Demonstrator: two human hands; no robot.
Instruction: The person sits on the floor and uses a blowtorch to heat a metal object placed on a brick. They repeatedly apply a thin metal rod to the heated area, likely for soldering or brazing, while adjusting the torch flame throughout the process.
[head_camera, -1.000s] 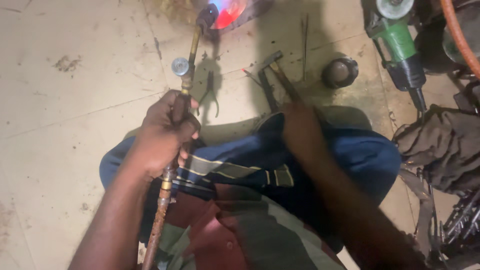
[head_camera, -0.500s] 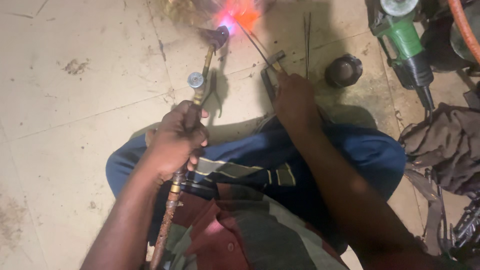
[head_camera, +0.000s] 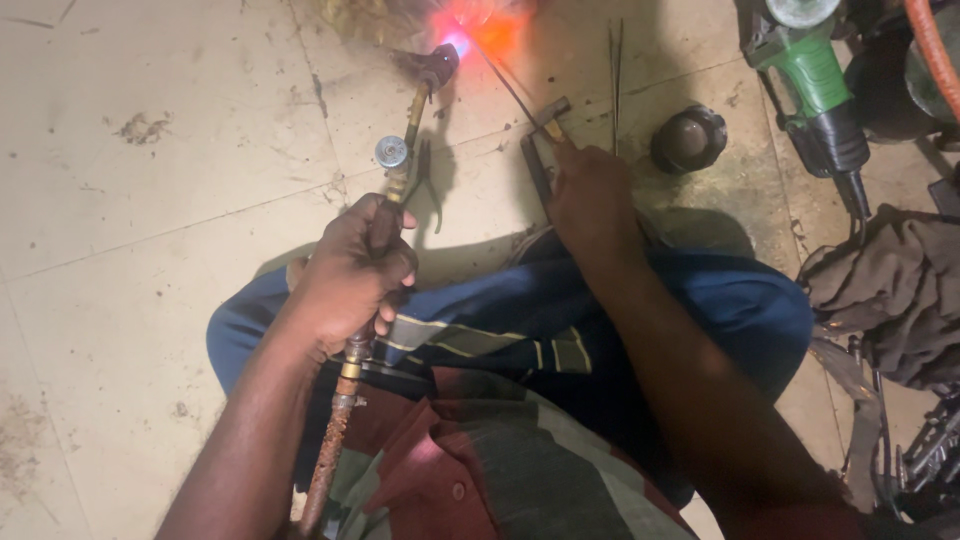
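Two bare hands work over a tiled floor (head_camera: 150, 230), seen from above past the person's blue-clad knees. Left hand (head_camera: 352, 275): fingers wrapped tight around the brass shaft of a gas torch (head_camera: 400, 165), which runs from a hose (head_camera: 325, 465) near the lap up to a dark nozzle at the top of the view. Flame (head_camera: 480, 25): a pink-orange glow at the nozzle tip, washing out whatever lies beneath it (the heated piece cannot be made out). Valve knob (head_camera: 391, 151): round, silver, on the torch shaft just above the left hand. Right hand (head_camera: 592, 195): fingers pinched on the near end of a thin filler rod (head_camera: 510, 85), whose far end slants up and left into the glow. Hammer (head_camera: 543, 150): lying on the floor just beside the right hand. Dark round cap (head_camera: 688, 139): near the right hand, to its right. Green angle grinder (head_camera: 815, 85): upper right, well apart from both hands. Crumpled brown cloth (head_camera: 890, 290): at the right edge, beside the knee.
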